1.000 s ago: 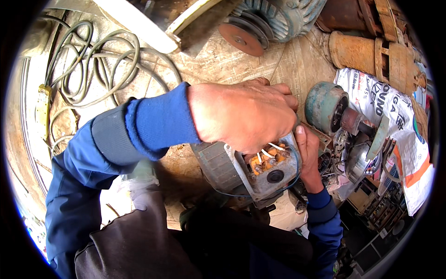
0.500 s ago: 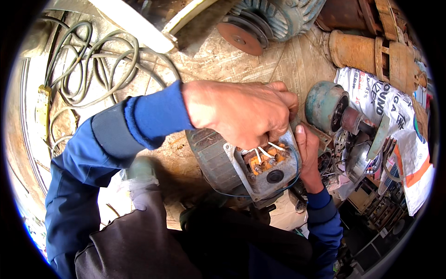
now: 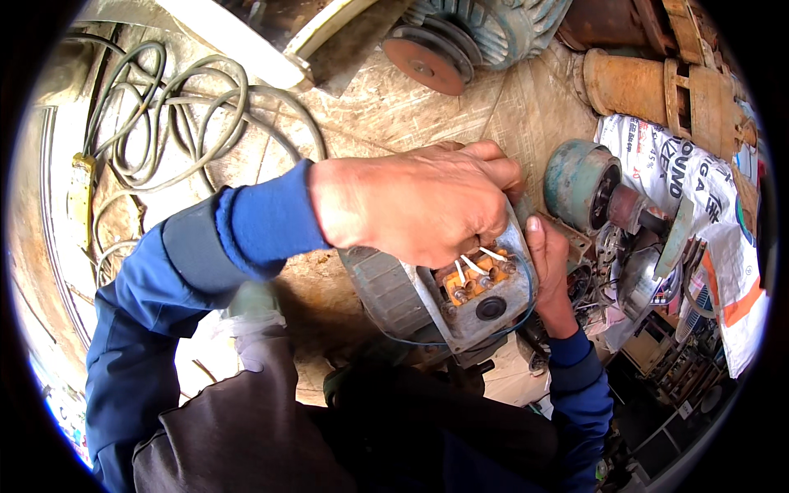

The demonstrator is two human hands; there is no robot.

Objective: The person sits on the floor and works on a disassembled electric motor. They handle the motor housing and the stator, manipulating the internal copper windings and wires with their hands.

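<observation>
So the floor (image 3: 362,123) is dusty tan, with a big loose tangle of cable (image 3: 238,123) sprawled across it at the upper left. Over on the right there's a crumpled white sack (image 3: 731,246) with an orange patch on it. Top middle is a blue-green finned motor (image 3: 514,33) with a rusty-faced pulley (image 3: 423,66) on its end, and a rusty brown cylinder (image 3: 629,86) lies off to its right.

The grey ribbed motor (image 3: 382,287) sits right in front of the person, just past the knees, between the 2 hands. A worn green drum (image 3: 567,185) is near it, up and to the right.

Left hand (image 3: 419,197) reaches across over the far side of the motor, fingers curled in pretty narrow. Its fingertips are mostly hidden, so I can't tell if it's pinching anything. Right hand (image 3: 549,259) is up against the right side of the motor's metal box (image 3: 514,296), thumb laid along the edge; the other fingers are mostly out of sight, so can't tell how tight that grip is.

Box has no lid on it. Inside is an orange block (image 3: 454,283) with metal studs, a round black plug (image 3: 491,308) beside it, and 3 short white wires (image 3: 472,264) sticking up.
</observation>
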